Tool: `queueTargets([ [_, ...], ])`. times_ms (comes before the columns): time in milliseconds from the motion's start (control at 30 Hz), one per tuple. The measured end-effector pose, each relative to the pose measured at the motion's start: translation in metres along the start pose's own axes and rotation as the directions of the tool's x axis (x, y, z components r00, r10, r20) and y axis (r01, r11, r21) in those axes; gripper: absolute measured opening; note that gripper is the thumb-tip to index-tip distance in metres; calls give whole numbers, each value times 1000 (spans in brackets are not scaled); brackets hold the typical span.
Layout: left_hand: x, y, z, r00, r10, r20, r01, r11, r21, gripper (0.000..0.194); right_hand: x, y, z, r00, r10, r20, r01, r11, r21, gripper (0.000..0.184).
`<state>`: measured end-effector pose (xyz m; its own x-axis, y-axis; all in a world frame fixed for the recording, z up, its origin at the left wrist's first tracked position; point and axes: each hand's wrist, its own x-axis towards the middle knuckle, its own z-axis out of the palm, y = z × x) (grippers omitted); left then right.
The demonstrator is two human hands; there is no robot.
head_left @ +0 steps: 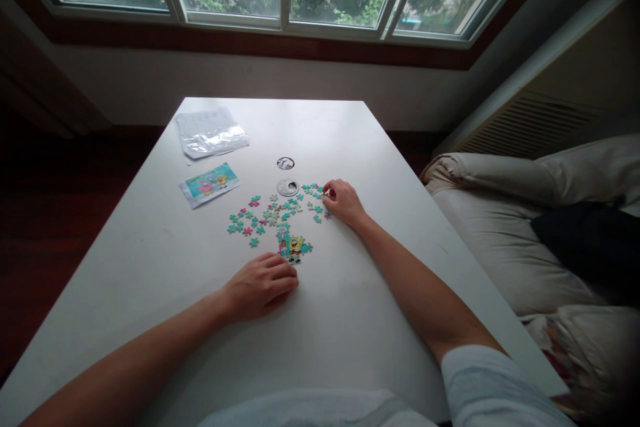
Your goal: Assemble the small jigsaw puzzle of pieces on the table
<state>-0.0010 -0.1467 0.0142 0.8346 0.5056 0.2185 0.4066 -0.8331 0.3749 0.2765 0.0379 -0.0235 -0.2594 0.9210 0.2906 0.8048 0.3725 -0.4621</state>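
A partly joined jigsaw puzzle [295, 246] with a yellow cartoon figure lies on the white table. My left hand [263, 283] rests just in front of it, its fingers curled together and the index finger close to the joined part's lower left edge. Whatever may be under those fingers is hidden. Beyond the joined part, loose jigsaw pieces [273, 215] in teal, pink and pale green are scattered. Over the right end of the scatter, my right hand [344, 201] has thumb and index finger pinched at a small puzzle piece [326, 194], partly covered by the fingertips.
A picture card in a clear sleeve [210, 185] lies left of the pieces, with a clear plastic bag [213, 133] behind it. A round cable hole [285, 163] and a grey cap [288, 187] are in the table [350, 320]. A sofa [490, 233] stands on the right.
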Motion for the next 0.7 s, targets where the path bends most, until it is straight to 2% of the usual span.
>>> queueTargets([
  [700,0,0,0,1000,0,-1,0,1000,0,19,0,-1,0,1000,-10,-4,10,1000,-16,12],
])
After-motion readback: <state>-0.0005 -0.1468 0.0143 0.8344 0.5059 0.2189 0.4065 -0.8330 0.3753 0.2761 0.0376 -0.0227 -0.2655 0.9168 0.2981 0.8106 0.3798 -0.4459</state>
